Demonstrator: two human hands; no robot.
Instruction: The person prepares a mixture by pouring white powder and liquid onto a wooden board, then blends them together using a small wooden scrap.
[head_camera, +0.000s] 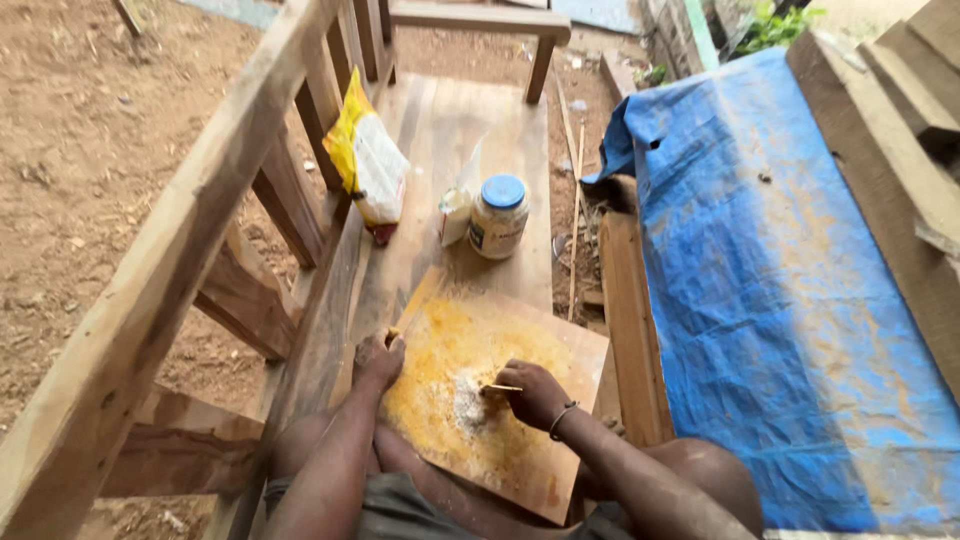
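Looking down, I note the right hand (533, 393) pinched shut on a thin stick (503, 387), its tip in the pale powder heap (467, 402) on a yellow-stained board (560, 350). The left hand (378, 358) grips the board's left edge, fingers curled. A blue-lidded jar (499, 215) and yellow bag (368, 160) stand well beyond on the bench (440, 110).

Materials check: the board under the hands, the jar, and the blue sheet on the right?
Board: looks like plywood or thin wood, flat, unfinished brown edges, smeared with yellow and white powder or paste. Jar: probably clear plastic or glass, pale contents, glossy blue lid likely plastic. Blue sheet: woven plastic tarpaulin by the look, creased, dusty, with a small hole.
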